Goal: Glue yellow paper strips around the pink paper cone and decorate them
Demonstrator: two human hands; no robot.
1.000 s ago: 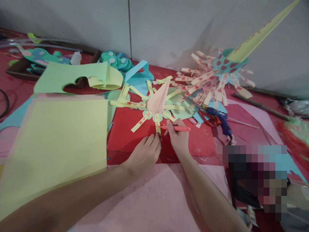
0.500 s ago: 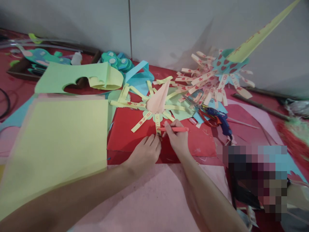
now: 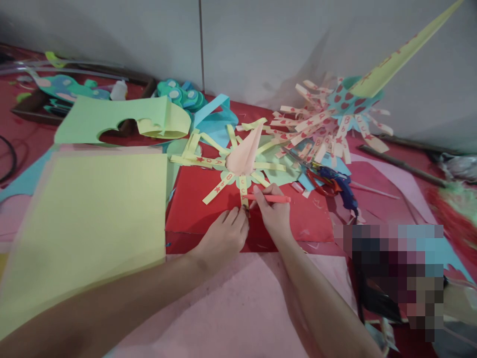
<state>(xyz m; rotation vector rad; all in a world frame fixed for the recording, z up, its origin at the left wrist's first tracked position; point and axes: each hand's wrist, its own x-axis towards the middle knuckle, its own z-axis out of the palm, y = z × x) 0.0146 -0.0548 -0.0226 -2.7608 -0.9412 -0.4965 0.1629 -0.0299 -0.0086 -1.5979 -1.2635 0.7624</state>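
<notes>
A pink paper cone (image 3: 245, 153) stands on a scalloped green paper base with yellow strips fanning out around it. Red letters and stars mark several of the strips. Under the fingertips of my left hand (image 3: 225, 232) lies the outer end of the front yellow paper strip (image 3: 243, 185), which bears red letters. My right hand (image 3: 276, 215) is closed round a red pen (image 3: 274, 198), held almost level, its tip touching that strip beside a small red mark. Beneath both hands is a red board (image 3: 201, 214).
Yellow sheets (image 3: 100, 209) lie at left, below a green cut-out sheet (image 3: 112, 117). Scissors (image 3: 320, 181) and a blue glue gun (image 3: 341, 186) lie at right. Behind them stands a decorated paper piece with a tall yellow cone (image 3: 406, 49). A glue bottle (image 3: 119, 90) sits in a tray.
The red mark at the pen tip has more lines in it, and the pen tip has shifted very slightly. My left hand stays in place on the strip.
</notes>
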